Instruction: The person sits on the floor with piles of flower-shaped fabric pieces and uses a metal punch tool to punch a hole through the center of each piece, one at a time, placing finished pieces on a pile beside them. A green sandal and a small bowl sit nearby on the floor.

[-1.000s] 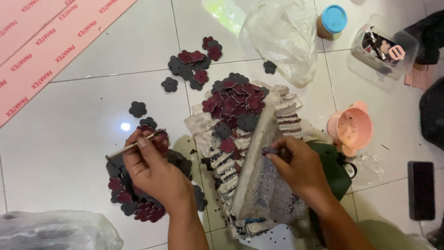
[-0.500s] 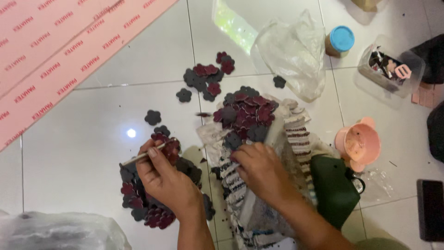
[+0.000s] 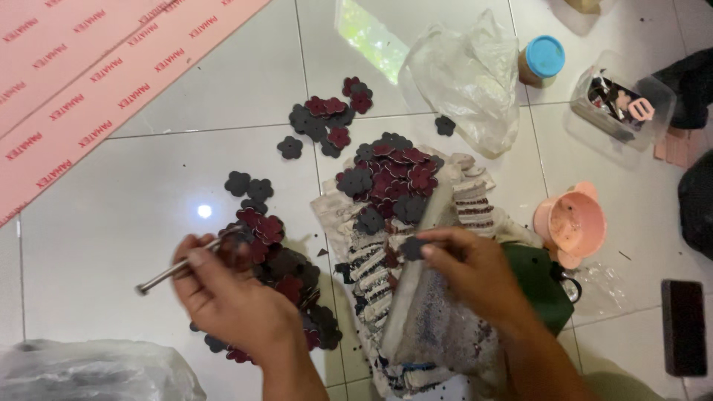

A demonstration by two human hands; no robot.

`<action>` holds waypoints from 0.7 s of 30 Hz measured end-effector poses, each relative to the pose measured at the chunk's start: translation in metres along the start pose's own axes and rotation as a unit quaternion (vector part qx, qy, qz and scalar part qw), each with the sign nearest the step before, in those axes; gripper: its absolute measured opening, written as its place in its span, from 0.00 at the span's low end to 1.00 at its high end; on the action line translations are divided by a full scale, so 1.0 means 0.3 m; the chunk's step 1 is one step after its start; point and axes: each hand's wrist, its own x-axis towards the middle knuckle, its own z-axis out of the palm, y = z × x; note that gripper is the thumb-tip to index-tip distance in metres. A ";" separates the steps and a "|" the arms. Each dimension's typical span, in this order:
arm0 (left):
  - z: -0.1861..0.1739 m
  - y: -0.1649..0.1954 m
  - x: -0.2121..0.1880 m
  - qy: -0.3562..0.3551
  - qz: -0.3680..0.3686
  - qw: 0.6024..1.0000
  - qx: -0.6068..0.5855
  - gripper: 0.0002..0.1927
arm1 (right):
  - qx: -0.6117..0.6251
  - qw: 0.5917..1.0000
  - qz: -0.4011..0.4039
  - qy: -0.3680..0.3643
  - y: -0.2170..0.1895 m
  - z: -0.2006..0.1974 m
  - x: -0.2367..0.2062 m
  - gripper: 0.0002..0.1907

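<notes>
My left hand [image 3: 230, 297] grips a thin metal rod [image 3: 174, 269] that points left, over a heap of dark grey and red flower-shaped cutouts [image 3: 286, 271] on the white tiled floor. My right hand [image 3: 475, 271] pinches one dark flower cutout [image 3: 414, 248] at its fingertips, above a worn grey block [image 3: 431, 312] lying on a stained cloth [image 3: 349, 245]. A second heap of cutouts [image 3: 390, 182] sits on the cloth just beyond that hand.
More cutouts [image 3: 330, 119] lie farther off. A clear plastic bag [image 3: 468, 78], a blue-lidded jar [image 3: 542, 61], a clear box of small items [image 3: 620, 104], a pink cup [image 3: 572, 223], a dark green object [image 3: 538, 286] and pink foam sheets [image 3: 89, 89] surround the spot.
My right hand has slid left along the block and now pinches a single dark cutout. My left hand has turned the rod so it sticks out to the left.
</notes>
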 end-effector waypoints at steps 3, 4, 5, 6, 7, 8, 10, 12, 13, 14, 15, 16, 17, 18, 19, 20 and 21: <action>-0.038 0.011 0.019 0.027 0.011 0.999 -0.012 0.10 | -0.022 0.981 -0.165 0.099 0.050 -0.060 -0.037 0.11; -0.048 0.012 0.024 0.026 0.023 0.999 -0.013 0.09 | -0.070 0.970 -0.180 0.146 0.068 -0.064 -0.056 0.12; -0.058 0.014 0.026 0.026 0.036 0.999 -0.014 0.09 | -0.118 0.955 -0.194 0.191 0.086 -0.063 -0.079 0.12; -0.064 0.013 0.029 0.029 0.039 0.999 -0.018 0.08 | -0.165 0.935 -0.210 0.234 0.102 -0.055 -0.099 0.12; -0.070 0.015 0.032 0.033 0.044 0.998 -0.023 0.08 | -0.227 0.913 -0.261 0.215 0.115 -0.042 -0.109 0.14; -0.075 0.017 0.035 0.036 0.047 0.998 -0.027 0.09 | -0.287 0.886 -0.308 0.196 0.125 -0.022 -0.118 0.15; -0.078 0.021 0.040 0.044 0.047 0.997 -0.031 0.08 | -0.388 0.828 -0.356 0.193 0.138 0.005 -0.144 0.21; -0.075 0.023 0.044 0.047 0.046 0.997 -0.034 0.08 | -0.467 0.776 -0.364 0.218 0.145 0.040 -0.168 0.27; -0.073 0.022 0.049 0.048 0.046 0.997 -0.034 0.09 | -0.465 0.790 -0.344 0.201 0.140 0.041 -0.172 0.30; -0.080 0.028 0.049 0.050 0.045 0.997 -0.031 0.09 | -0.463 0.806 -0.321 0.182 0.136 0.039 -0.186 0.32; -0.087 0.034 0.048 0.049 0.055 0.997 -0.023 0.09 | -0.460 0.820 -0.297 0.165 0.133 0.048 -0.199 0.35; -0.086 0.036 0.052 0.047 0.068 0.996 -0.019 0.09 | -0.435 0.822 -0.313 0.193 0.126 0.065 -0.206 0.32; -0.096 0.044 0.059 0.049 0.086 0.995 -0.014 0.09 | -0.409 0.821 -0.333 0.218 0.120 0.093 -0.220 0.30; -0.113 0.056 0.068 0.062 0.090 0.994 -0.027 0.10 | -0.382 0.821 -0.352 0.237 0.112 0.129 -0.235 0.27; -0.130 0.067 0.077 0.076 0.093 0.992 -0.037 0.10 | -0.367 0.823 -0.378 0.211 0.103 0.176 -0.253 0.26; -0.147 0.078 0.090 0.089 0.099 0.990 -0.049 0.10 | -0.350 0.824 -0.405 0.185 0.093 0.233 -0.267 0.25; -0.162 0.095 0.103 0.108 0.109 0.988 -0.034 0.11 | -0.331 0.824 -0.434 0.155 0.072 0.294 -0.269 0.24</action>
